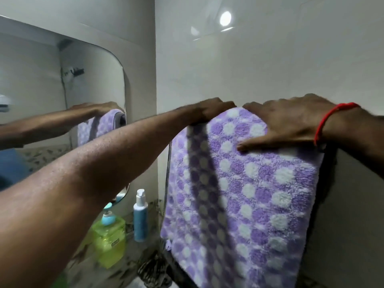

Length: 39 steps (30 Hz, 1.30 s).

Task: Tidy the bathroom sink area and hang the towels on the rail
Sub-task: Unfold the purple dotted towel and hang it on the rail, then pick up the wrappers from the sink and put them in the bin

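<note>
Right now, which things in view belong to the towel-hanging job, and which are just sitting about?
In the job:
purple dotted towel, draped over the rail
left hand and right hand, both resting on its top fold

Just sitting about:
yellow soap bottle
blue pump bottle
mirror

Home bathroom, wall mirror (62,90), tiled wall (270,59), likely soap bottles (109,240)

Non-task stuff: rounded-corner mirror (41,84) on left wall, reflecting a wall fitting with a hanging cord. Glossy white wall tiles (270,59) with a round light glare up top. Yellow-green square soap bottle (109,240) with teal pump on speckled desk (133,265). Blue bottle (140,217) with white pump just beside it, upright, near the corner.
</note>
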Available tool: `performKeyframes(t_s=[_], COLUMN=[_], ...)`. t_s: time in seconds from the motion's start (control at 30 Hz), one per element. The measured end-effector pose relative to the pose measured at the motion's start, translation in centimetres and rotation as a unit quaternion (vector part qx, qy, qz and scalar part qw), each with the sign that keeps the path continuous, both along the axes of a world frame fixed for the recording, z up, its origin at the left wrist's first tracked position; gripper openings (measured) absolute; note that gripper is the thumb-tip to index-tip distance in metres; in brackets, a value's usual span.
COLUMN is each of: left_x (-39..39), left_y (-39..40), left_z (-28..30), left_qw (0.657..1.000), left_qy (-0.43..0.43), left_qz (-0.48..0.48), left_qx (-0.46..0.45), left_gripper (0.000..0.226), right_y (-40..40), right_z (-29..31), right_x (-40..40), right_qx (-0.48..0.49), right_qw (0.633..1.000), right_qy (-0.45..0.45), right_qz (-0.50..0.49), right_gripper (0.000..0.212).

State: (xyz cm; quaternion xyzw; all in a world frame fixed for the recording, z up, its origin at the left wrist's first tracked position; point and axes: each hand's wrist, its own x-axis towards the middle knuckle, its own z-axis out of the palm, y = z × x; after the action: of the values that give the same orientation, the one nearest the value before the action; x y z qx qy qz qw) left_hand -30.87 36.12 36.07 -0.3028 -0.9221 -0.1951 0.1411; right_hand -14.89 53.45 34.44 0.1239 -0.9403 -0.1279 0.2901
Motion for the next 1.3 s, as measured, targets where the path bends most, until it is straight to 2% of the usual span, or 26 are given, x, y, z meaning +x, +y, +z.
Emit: performKeyframes(t_s=[0.03, 0.1, 0.17, 0.27, 0.4, 0.57, 0.73, 1.07, 1.2, 1.3], left_x=[0.5, 1.7, 2.5, 3.9, 6.6, 11.3, 15.5, 25.4, 28.7, 30.2], left_y=[-0.2, -1.0, -2.3, -4.8, -8.3, -12.1, -17.0, -24.0, -24.6, -24.4], left_z=[-0.3, -1.5, -2.8, -5.2, -9.3, -16.0, -24.5, -43.7, -50.4, -54.4], left_qw=[0.999, 0.993, 0.984, 0.964, 0.935, 0.915, 0.921, 0.918, 0.891, 0.849], left_qy=[0.025, 0.09, 0.165, 0.262, 0.339, 0.37, 0.317, 0.127, 0.0, -0.112], left_qz=[0.002, 0.016, 0.018, 0.033, 0.09, 0.158, 0.226, 0.376, 0.452, 0.503], left_qx=[0.03, 0.071, 0.06, 0.035, 0.056, -0.003, -0.029, 0.007, 0.041, 0.117], left_gripper=[0.053, 0.062, 0.062, 0.051, 0.044, 0.039, 0.037, 0.029, 0.03, 0.032], right_y=[0.0, 0.0, -0.4, -1.7, -4.0, -7.4, -11.3, -19.2, -21.3, -22.5], right_z=[-0.1, -0.4, -1.4, -3.7, -7.7, -13.4, -20.0, -36.7, -43.2, -47.4], right_x=[0.4, 1.0, 1.4, 1.6, 1.5, 0.4, -1.7, -2.5, -1.8, -1.4], right_qx=[0.037, 0.047, 0.052, 0.057, -0.013, -0.158, -0.244, -0.324, -0.304, -0.259], right_qw=[0.999, 0.998, 0.996, 0.994, 0.981, 0.925, 0.892, 0.85, 0.832, 0.798], right_qy=[0.014, 0.033, 0.058, 0.095, 0.143, 0.165, 0.109, -0.162, -0.313, -0.457], right_qz=[-0.009, -0.032, -0.047, -0.016, 0.127, 0.304, 0.364, 0.382, 0.342, 0.295], right_gripper=[0.108, 0.106, 0.099, 0.084, 0.062, 0.04, 0.034, 0.031, 0.019, 0.021])
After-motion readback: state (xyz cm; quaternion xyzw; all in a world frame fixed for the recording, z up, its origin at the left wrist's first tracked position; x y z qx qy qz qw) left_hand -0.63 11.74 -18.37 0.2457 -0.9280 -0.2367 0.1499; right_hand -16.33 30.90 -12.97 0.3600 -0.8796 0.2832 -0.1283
